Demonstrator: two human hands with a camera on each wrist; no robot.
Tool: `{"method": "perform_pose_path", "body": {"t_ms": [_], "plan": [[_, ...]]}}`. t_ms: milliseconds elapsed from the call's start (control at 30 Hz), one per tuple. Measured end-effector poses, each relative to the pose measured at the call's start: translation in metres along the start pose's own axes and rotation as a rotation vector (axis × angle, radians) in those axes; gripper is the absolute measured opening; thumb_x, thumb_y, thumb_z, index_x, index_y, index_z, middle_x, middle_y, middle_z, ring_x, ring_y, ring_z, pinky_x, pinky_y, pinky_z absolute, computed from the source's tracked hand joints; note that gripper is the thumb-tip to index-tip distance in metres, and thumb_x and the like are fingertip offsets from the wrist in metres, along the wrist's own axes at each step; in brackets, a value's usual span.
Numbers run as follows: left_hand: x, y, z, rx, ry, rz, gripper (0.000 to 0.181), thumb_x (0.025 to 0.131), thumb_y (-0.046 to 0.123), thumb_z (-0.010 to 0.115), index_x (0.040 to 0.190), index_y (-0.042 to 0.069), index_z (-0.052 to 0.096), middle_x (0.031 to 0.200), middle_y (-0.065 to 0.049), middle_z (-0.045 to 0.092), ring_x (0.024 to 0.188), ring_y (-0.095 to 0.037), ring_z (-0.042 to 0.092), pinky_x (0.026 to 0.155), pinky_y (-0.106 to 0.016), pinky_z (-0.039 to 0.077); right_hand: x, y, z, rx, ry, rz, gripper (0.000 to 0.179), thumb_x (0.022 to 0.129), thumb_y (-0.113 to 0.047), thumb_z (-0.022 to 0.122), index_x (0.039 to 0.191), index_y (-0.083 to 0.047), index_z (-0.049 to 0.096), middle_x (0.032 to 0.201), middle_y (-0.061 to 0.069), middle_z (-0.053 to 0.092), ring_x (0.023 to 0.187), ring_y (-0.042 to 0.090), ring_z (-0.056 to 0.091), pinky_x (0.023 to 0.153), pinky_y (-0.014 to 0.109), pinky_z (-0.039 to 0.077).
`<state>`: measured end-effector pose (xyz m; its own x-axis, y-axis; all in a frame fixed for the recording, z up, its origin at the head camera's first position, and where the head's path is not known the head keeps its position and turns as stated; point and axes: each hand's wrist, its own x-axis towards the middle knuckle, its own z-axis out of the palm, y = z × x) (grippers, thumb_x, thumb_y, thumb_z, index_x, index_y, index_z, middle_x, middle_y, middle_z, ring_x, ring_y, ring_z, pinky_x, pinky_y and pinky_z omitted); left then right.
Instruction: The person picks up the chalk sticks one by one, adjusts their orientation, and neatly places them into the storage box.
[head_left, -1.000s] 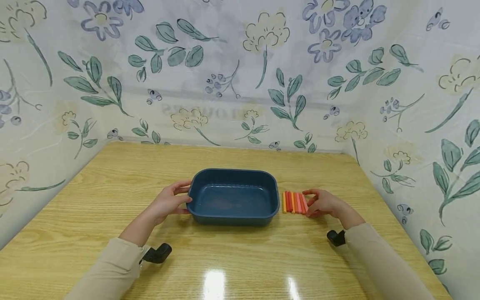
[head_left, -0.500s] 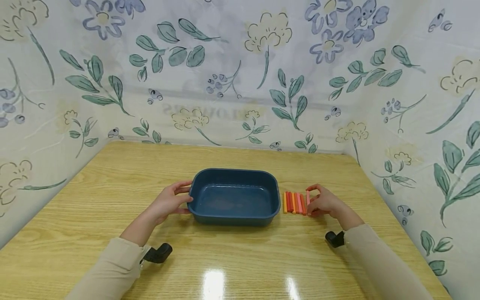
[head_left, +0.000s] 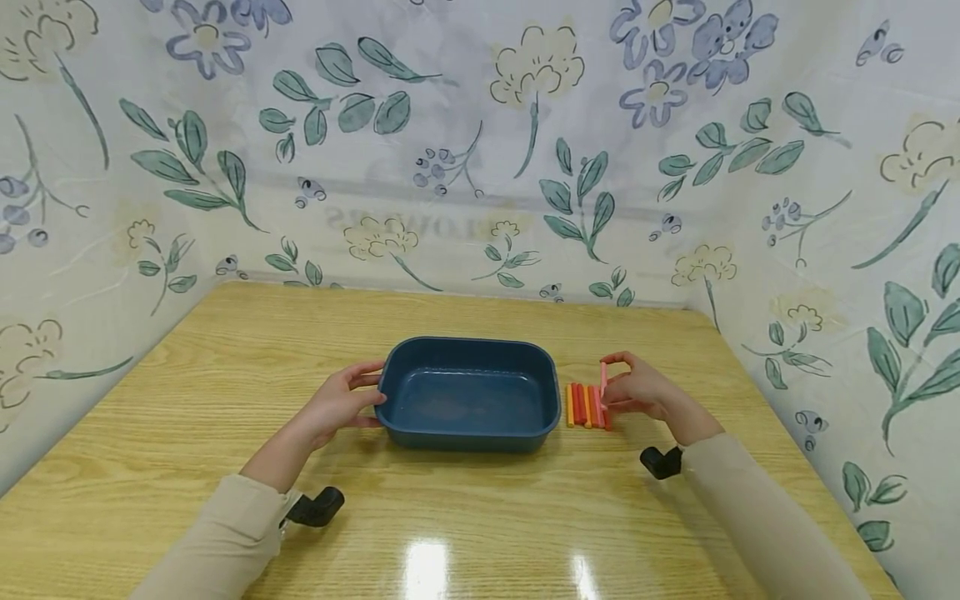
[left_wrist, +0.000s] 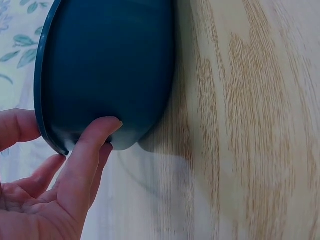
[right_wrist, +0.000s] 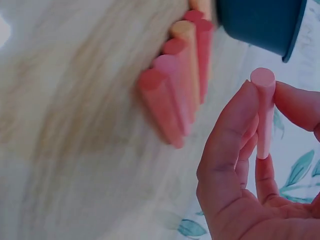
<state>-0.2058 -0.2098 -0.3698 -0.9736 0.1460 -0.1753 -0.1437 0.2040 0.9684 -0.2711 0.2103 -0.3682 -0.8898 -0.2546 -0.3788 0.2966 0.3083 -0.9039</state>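
Fingers [right_wrist: 223,150] of the right hand [head_left: 643,388] pinch a pink stick [right_wrist: 266,107].

- Left hand [head_left: 337,407]: fingers spread, in a grip.
- Right hand [head_left: 643,390]: fingertips [right_wrist: 251,97] pressed in a pinch.
- Left arm [head_left: 225,521], right arm [head_left: 757,512]: angled forward, inward.

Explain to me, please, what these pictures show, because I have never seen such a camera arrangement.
There is no machine here: a person works bare-handed. The wide view comes from a camera on the head; the two close views come from cameras worn on the wrists. On the wooden table stands a dark blue container, with a row of red, pink and orange sticks to its right. The left hand rests its fingers against the container's left end. The right hand pinches one pink stick, raised beside the others.
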Motion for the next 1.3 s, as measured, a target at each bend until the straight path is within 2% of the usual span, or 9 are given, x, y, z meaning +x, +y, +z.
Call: {"method": "perform_pose_path", "body": {"t_ms": [367,600,767,867,1000,1200,1300], "plan": [[0.000,-0.001,0.000,0.002,0.002,0.000,0.059,0.091,-0.003,0.049,0.143,-0.005,0.023,0.139,-0.032,0.028,0.110,-0.042,0.051,0.074,-0.043,0.054,0.007,-0.023,0.010,0.001,-0.055,-0.020,0.070,0.084,0.007,0.057,0.141,-0.004,0.018,0.120,0.029,0.040,0.078,0.021,0.061,0.079,0.037,0.053],[0.000,-0.002,0.000,0.003,0.006,0.005,0.058,0.091,-0.002,0.049,0.143,-0.005,0.023,0.139,-0.031,0.028,0.108,-0.040,0.053,0.074,-0.042,0.055,0.009,-0.038,0.022,0.009,-0.083,-0.031,0.068,0.084,0.009,0.056,0.140,-0.005,0.021,0.111,0.022,0.044,0.080,0.024,0.061,0.082,0.039,0.052],[-0.002,-0.002,0.002,-0.003,0.001,0.006,0.059,0.091,-0.001,0.050,0.143,-0.005,0.023,0.139,-0.032,0.028,0.110,-0.042,0.051,0.074,-0.043,0.054,0.011,-0.048,0.031,0.015,-0.104,-0.041,0.067,0.084,0.008,0.055,0.140,-0.006,0.022,0.115,0.025,0.043,0.076,0.020,0.060,0.083,0.040,0.052],[-0.003,-0.002,0.002,-0.002,0.000,0.004,0.059,0.091,-0.001,0.050,0.143,-0.006,0.022,0.139,-0.032,0.028,0.110,-0.042,0.051,0.074,-0.044,0.054,0.012,-0.053,0.037,0.016,-0.125,-0.050,0.068,0.085,0.008,0.055,0.141,-0.006,0.021,0.115,0.025,0.043,0.075,0.019,0.060,0.088,0.044,0.049],[-0.003,-0.002,0.002,0.000,0.000,0.001,0.059,0.091,-0.001,0.050,0.143,-0.005,0.023,0.140,-0.032,0.028,0.109,-0.040,0.053,0.074,-0.043,0.054,0.014,-0.061,0.045,0.025,-0.132,-0.049,0.066,0.085,0.007,0.055,0.140,-0.006,0.022,0.110,0.022,0.046,0.074,0.019,0.062,0.091,0.047,0.046],[-0.001,-0.003,0.000,0.005,0.005,0.002,0.059,0.091,-0.001,0.050,0.144,-0.004,0.024,0.139,-0.031,0.029,0.107,-0.039,0.054,0.075,-0.043,0.054,0.016,-0.075,0.058,0.029,-0.122,-0.027,0.063,0.085,0.006,0.055,0.139,-0.008,0.024,0.101,0.017,0.051,0.071,0.019,0.061,0.082,0.038,0.052],[-0.001,-0.004,-0.001,0.004,0.009,-0.001,0.058,0.091,-0.001,0.049,0.144,-0.004,0.024,0.139,-0.031,0.029,0.107,-0.040,0.053,0.075,-0.043,0.054,0.018,-0.081,0.066,0.028,-0.112,-0.010,0.063,0.084,0.007,0.057,0.138,-0.010,0.027,0.095,0.017,0.054,0.069,0.020,0.061,0.084,0.039,0.052]]}}
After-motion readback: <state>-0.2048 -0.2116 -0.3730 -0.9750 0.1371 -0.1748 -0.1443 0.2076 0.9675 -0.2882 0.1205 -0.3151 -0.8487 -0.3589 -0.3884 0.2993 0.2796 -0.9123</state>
